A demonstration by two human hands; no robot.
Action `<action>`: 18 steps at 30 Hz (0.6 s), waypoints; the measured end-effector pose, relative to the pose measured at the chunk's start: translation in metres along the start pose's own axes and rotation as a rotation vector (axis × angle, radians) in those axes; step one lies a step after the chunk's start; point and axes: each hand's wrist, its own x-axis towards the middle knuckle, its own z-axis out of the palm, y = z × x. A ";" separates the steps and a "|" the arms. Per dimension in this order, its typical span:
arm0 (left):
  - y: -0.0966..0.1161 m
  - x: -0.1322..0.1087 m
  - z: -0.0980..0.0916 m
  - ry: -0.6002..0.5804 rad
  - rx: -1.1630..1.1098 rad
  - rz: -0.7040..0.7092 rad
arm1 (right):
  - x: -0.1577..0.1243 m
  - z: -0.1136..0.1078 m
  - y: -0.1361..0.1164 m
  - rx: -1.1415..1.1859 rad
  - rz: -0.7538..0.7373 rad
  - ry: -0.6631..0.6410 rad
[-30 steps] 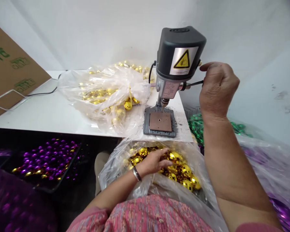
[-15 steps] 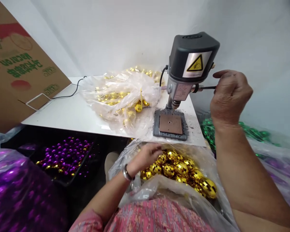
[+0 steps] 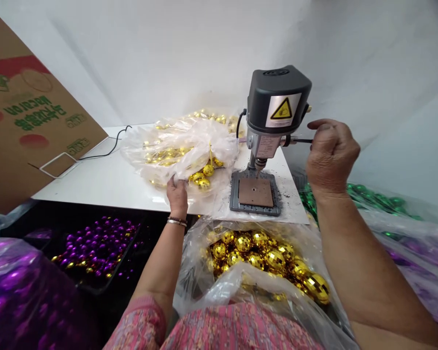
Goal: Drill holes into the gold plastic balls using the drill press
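My left hand point(image 3: 177, 197) pinches the front of a clear plastic bag point(image 3: 184, 143) on the white table, with gold faceted balls point(image 3: 203, 183) showing just right of it. My right hand point(image 3: 333, 158) is closed around the end of the feed lever point(image 3: 302, 140) of a small drill press point(image 3: 277, 99), its index finger raised. Under the drill bit point(image 3: 257, 174) lies a brown board point(image 3: 255, 192) with a small hole, on the grey base. The board carries no ball. More gold mirror balls point(image 3: 275, 258) fill an open plastic bag point(image 3: 199, 265) at my lap.
A printed cardboard box point(image 3: 36, 112) leans at the left beside a black cord point(image 3: 109, 150). Below the table are a black tray point(image 3: 111, 282) of purple and gold beads and a bag of purple balls point(image 3: 25, 291). Green balls point(image 3: 372, 197) in plastic lie at the right.
My left hand has gone from the gold balls at my lap up and left to the bag on the table, spreading its opening. My right hand stays at the lever; the view has shifted slightly.
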 end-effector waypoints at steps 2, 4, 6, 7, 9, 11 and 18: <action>-0.003 -0.002 -0.008 0.045 0.036 -0.061 | -0.001 0.001 0.001 0.011 -0.002 0.014; -0.005 -0.014 -0.015 0.047 0.192 -0.082 | -0.002 0.001 0.001 0.016 -0.003 0.009; -0.002 -0.035 -0.019 0.085 0.342 -0.025 | -0.003 0.000 0.001 0.014 0.006 -0.007; 0.002 -0.045 -0.019 0.122 0.371 0.034 | -0.004 -0.001 0.001 0.013 0.011 -0.011; 0.014 -0.060 -0.016 0.132 0.307 0.197 | -0.005 -0.002 0.001 0.020 0.012 -0.007; 0.030 -0.060 -0.008 0.014 0.166 0.320 | -0.007 -0.003 0.001 0.029 0.006 0.003; 0.055 0.002 0.046 -0.414 0.241 -0.097 | -0.008 -0.005 -0.002 0.008 0.020 -0.019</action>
